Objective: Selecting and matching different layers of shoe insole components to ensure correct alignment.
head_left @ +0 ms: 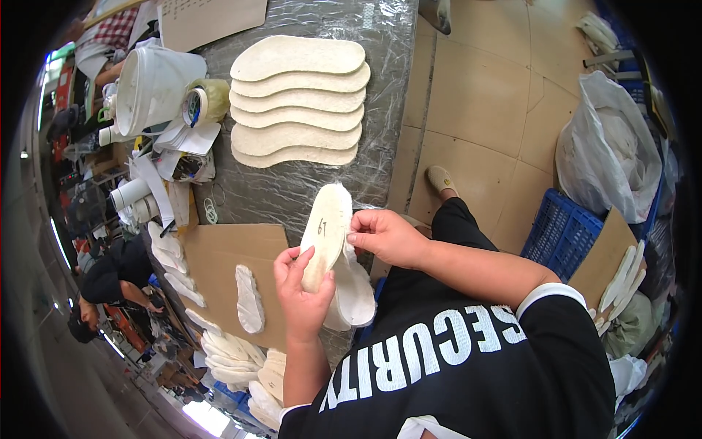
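1. Head view: the left grip (303,296) is pinching the marked insole (327,228) by its 6 o'clock end, just off centre toward 8 o'clock.
2. The right grip (387,238) is pinching its fluffy 3 o'clock edge; uneven pulling could be risking a tear.
3. A loosening left grip could be letting it slide onto the white piece (356,293) showing at 6 o'clock.

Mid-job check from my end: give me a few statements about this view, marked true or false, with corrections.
1. The left hand holds an insole. True.
2. The right hand is away from that insole. False: it pinches at the insole's edge.
3. Overlapping cream insoles lie on the table. True.
4. The plastic bag at the right is black. False: it is whitish and translucent.
5. A fluffy white piece lies on brown cardboard. True.
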Demonstrator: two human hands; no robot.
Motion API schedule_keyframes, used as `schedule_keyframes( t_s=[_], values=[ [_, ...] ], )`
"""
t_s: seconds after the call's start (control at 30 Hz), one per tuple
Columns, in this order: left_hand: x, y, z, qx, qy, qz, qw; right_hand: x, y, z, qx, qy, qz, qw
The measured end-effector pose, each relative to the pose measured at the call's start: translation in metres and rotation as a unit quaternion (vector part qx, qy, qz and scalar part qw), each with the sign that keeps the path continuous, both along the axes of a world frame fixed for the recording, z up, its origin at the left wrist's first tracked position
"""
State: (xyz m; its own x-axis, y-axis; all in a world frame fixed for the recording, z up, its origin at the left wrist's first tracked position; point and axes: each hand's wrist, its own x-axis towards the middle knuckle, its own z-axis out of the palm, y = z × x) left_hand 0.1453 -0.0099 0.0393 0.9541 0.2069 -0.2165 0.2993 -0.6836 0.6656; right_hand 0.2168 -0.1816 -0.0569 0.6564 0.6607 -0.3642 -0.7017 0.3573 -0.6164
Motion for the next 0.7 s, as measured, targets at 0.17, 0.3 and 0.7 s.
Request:
schedule_keyframes(
  t_s=[0.17,0.3,0.7],
  values=[
    [0.001,-0.007,0.004,0.000,0.008,-0.003,1.000,-0.002,0.001,-0.004,0.012,0.013,0.005,1.000],
    [0.002,-0.009,0.005,-0.013,0.016,0.000,1.000,-0.002,0.001,-0.003,0.027,0.006,-0.001,1.000],
    [0.009,-0.009,-0.002,-0.024,0.011,0.023,0.999,-0.001,0.003,0.008,-0.082,-0.090,-0.018,0.992]
  ],
)
